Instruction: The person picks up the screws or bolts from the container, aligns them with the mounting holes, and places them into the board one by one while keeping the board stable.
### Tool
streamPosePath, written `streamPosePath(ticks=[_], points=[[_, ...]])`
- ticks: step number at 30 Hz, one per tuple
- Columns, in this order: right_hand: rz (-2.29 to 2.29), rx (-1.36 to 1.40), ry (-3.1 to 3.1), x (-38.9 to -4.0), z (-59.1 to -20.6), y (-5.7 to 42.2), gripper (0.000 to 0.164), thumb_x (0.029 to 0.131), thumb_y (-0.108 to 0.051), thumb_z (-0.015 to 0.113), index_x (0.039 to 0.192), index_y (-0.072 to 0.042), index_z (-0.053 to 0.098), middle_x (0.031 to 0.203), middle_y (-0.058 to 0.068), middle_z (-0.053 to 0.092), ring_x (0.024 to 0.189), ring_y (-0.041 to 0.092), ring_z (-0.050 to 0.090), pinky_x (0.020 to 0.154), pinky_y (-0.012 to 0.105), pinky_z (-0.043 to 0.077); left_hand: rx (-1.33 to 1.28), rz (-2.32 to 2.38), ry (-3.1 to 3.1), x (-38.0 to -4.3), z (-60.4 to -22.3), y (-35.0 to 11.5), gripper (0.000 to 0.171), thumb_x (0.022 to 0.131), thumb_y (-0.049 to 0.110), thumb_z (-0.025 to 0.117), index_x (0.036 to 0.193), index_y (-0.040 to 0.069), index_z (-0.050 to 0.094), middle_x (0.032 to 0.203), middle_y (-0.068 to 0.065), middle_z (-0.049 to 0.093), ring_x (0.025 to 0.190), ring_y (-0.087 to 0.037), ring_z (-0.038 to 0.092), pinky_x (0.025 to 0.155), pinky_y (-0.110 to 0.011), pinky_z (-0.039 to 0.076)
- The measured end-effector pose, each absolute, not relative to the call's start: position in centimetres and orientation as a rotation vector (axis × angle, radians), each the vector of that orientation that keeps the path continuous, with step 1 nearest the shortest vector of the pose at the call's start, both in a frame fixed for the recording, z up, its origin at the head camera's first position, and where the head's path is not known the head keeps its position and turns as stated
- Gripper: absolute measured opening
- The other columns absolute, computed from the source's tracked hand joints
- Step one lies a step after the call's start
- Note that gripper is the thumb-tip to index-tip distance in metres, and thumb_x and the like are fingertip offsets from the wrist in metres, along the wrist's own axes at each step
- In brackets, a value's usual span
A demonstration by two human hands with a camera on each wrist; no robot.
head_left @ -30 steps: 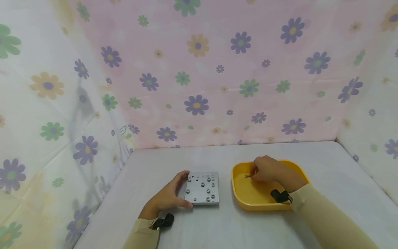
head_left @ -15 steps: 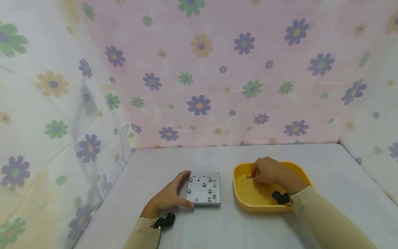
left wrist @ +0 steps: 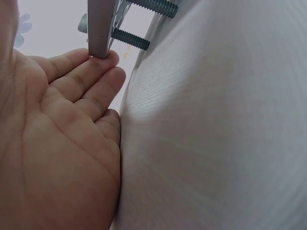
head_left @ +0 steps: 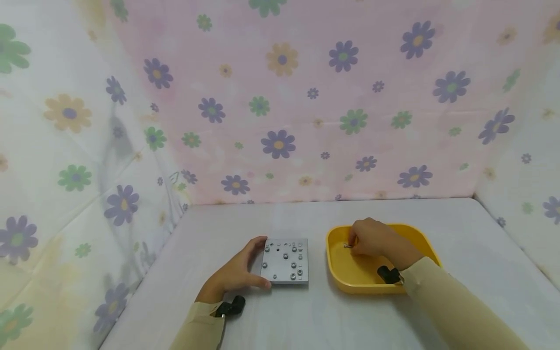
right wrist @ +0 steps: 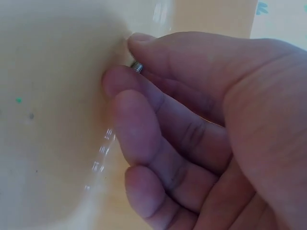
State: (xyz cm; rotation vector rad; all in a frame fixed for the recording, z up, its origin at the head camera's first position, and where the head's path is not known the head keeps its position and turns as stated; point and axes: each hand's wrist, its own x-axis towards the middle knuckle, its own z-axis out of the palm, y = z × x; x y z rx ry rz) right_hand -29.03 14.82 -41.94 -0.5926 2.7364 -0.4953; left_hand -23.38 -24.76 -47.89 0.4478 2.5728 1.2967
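On the table, a square silver metal plate [head_left: 280,266] carries several socket-head screws and some bare holes on top. My left hand [head_left: 238,272] holds its left side, thumb at the near corner and fingers at the far one. In the left wrist view, fingertips [left wrist: 110,57] touch the plate's edge, and threaded bolts [left wrist: 132,39] stick out of its underside. My right hand [head_left: 372,238] reaches into a yellow tray [head_left: 350,284] to the right. There it pinches a small screw [head_left: 347,246] between thumb and fingertips; the right wrist view shows only a bit of the screw's thread [right wrist: 137,66].
A white cloth-like surface covers the table [head_left: 280,316]. Flower-printed curtains [head_left: 280,107] stand behind it and along both sides. The tray's raised rim surrounds my right hand, and a gap of table lies between plate and tray.
The head view has shifted slightly. Both hands keep their places, the left on the plate and the right with the screw inside the tray.
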Motion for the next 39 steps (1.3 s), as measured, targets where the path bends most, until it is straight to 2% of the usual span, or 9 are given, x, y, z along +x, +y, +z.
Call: streamPosePath(ticks=[10, 16, 23, 33, 39], points=[[-0.477, -0.653, 2.719, -29.6, -42.4, 13.8, 0.014, 0.087, -0.026, 0.083, 0.098, -0.018, 0.079, 0.091, -0.007, 0.070, 0.080, 0.015, 0.058, 0.079, 0.033, 0.054, 0.430, 1.294, 2.581, -23.5, -48.3, -24.5, 0.129, 0.058, 0.045, 0.100, 0.162, 0.025, 0.027, 0.165, 0.008, 0.036, 0.157, -0.019, 0.026, 0.129, -0.052, 0.013], [-0.425, -0.713, 2.728, -29.9, -42.3, 13.1, 0.008, 0.088, -0.020, 0.082, 0.095, -0.021, 0.079, 0.093, -0.007, 0.071, 0.082, 0.016, 0.059, 0.082, 0.036, 0.056, 0.415, 1.299, 2.583, -23.5, -48.3, -24.4, 0.128, 0.058, 0.045, 0.100, 0.162, 0.026, 0.027, 0.165, 0.008, 0.036, 0.157, -0.019, 0.026, 0.129, -0.053, 0.014], [-0.345, -0.737, 2.738, -29.8, -41.8, 12.5, 0.010, 0.088, -0.017, 0.082, 0.096, -0.023, 0.080, 0.098, -0.007, 0.073, 0.088, 0.016, 0.061, 0.088, 0.042, 0.058, 0.409, 1.281, 2.597, -23.5, -47.8, -24.5, 0.128, 0.058, 0.047, 0.099, 0.162, 0.027, 0.028, 0.165, 0.008, 0.036, 0.157, -0.019, 0.027, 0.129, -0.052, 0.015], [-0.263, -0.772, 2.764, -29.8, -41.8, 12.7, 0.012, 0.089, -0.015, 0.080, 0.097, -0.024, 0.081, 0.101, -0.006, 0.074, 0.088, 0.017, 0.061, 0.087, 0.045, 0.058, 0.415, 1.269, 2.600, -23.5, -47.8, -24.7, 0.127, 0.059, 0.048, 0.099, 0.162, 0.026, 0.027, 0.165, 0.011, 0.036, 0.157, -0.016, 0.027, 0.130, -0.051, 0.015], [-0.208, -0.771, 2.769, -29.5, -41.7, 12.6, 0.011, 0.090, -0.013, 0.079, 0.096, -0.023, 0.080, 0.096, -0.005, 0.072, 0.083, 0.019, 0.057, 0.081, 0.041, 0.057, 0.416, 1.264, 2.596, -23.5, -47.7, -24.7, 0.128, 0.059, 0.050, 0.098, 0.162, 0.025, 0.027, 0.165, 0.010, 0.037, 0.157, -0.017, 0.029, 0.129, -0.051, 0.016]])
